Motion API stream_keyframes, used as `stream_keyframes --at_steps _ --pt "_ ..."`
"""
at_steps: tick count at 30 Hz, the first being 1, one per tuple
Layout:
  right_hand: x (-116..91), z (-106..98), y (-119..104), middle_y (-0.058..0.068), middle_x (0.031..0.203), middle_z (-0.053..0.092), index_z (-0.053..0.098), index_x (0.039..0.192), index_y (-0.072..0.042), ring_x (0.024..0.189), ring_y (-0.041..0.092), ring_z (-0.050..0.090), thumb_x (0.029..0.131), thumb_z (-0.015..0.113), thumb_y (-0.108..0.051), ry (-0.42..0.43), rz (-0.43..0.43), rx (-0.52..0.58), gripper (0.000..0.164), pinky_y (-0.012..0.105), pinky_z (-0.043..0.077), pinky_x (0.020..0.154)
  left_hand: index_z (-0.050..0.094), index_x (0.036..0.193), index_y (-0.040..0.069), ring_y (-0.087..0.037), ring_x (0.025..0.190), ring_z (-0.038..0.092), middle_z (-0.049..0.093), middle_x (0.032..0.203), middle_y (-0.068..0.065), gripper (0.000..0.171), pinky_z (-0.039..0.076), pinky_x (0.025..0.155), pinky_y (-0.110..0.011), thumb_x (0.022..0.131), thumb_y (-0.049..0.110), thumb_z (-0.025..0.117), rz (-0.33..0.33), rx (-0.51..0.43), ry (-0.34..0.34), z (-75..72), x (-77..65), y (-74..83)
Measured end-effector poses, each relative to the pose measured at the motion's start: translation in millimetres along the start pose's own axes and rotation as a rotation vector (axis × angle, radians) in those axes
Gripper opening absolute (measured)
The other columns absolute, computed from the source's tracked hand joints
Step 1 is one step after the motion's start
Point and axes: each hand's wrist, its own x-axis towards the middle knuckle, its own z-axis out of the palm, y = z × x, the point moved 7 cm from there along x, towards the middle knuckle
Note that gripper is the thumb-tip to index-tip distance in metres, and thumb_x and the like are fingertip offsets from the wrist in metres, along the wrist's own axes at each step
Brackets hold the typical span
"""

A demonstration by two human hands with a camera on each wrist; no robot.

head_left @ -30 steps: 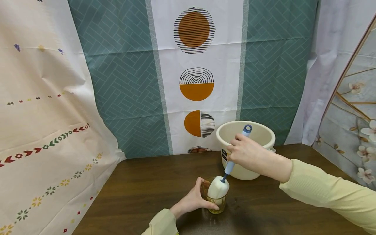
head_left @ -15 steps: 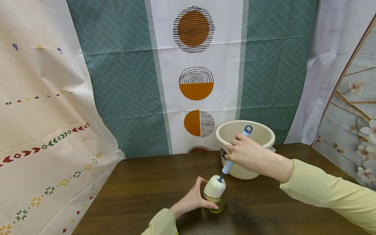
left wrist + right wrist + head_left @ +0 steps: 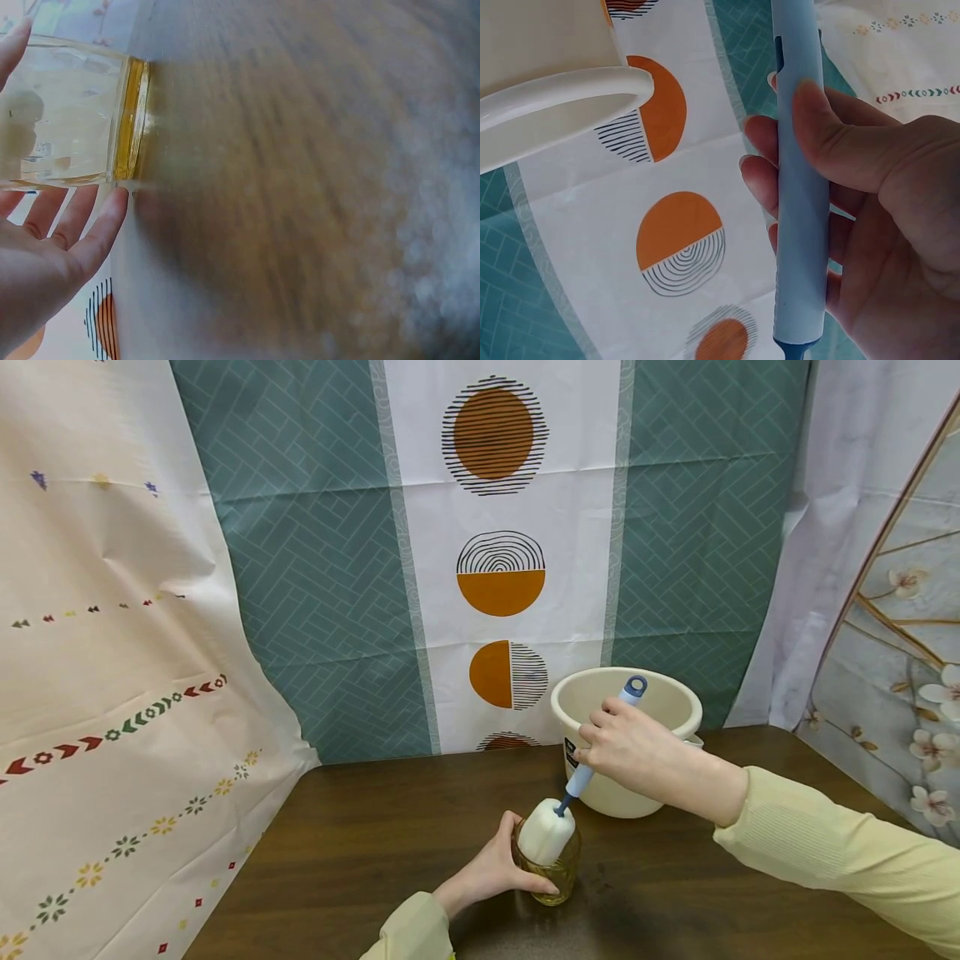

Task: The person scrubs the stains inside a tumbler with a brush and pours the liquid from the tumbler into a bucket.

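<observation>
In the head view, my left hand (image 3: 497, 867) holds an amber glass (image 3: 564, 878) upright on the table, thumb on the near side and fingers on the far side. The left wrist view shows the glass wall and thick yellow base (image 3: 132, 120), with fingers (image 3: 97, 229) alongside. My right hand (image 3: 630, 748) grips the light blue handle (image 3: 802, 217) of a sponge bottle brush, fingers and thumb wrapped round it. The brush leans up to the right. Its white sponge head (image 3: 546, 832) sits partly inside the glass, its upper part above the rim.
A cream bucket (image 3: 615, 797) with a dark label stands behind the right hand, near the back of the brown wooden table (image 3: 360, 852). Patterned cloth (image 3: 330, 568) hangs behind the table, with more cloth at both sides.
The sponge head has shifted left and slightly up in the glass. The handle's lower end has moved left with it. The left hand and glass have stayed about where they were.
</observation>
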Motion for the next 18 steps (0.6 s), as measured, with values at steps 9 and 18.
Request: stream_keyframes --at_steps 9,18 --pt "0.2 1.5 0.6 0.003 0.063 0.049 0.07 0.078 -0.021 0.06 0.019 0.047 0.061 0.082 -0.015 0.012 0.009 0.007 0.022 0.032 0.035 0.062 0.033 0.105 0.011 -0.014 0.094 0.052 0.052 0.104 -0.001 0.062 0.039 0.082 -0.033 0.067 0.016 0.081 -0.005 0.002 -0.004 -0.2 1.0 -1.2" --pt "-1.7 2.0 1.4 0.003 0.062 0.047 0.07 0.076 -0.02 0.061 0.02 0.046 0.061 0.081 -0.014 0.007 0.024 0.007 0.02 0.032 0.034 0.062 0.033 0.105 0.011 -0.014 0.096 0.051 0.052 0.105 0.0 0.063 0.038 0.083 -0.032 0.066 0.017 0.082 0.006 -0.007 -0.004 -0.1 1.2 -0.6"
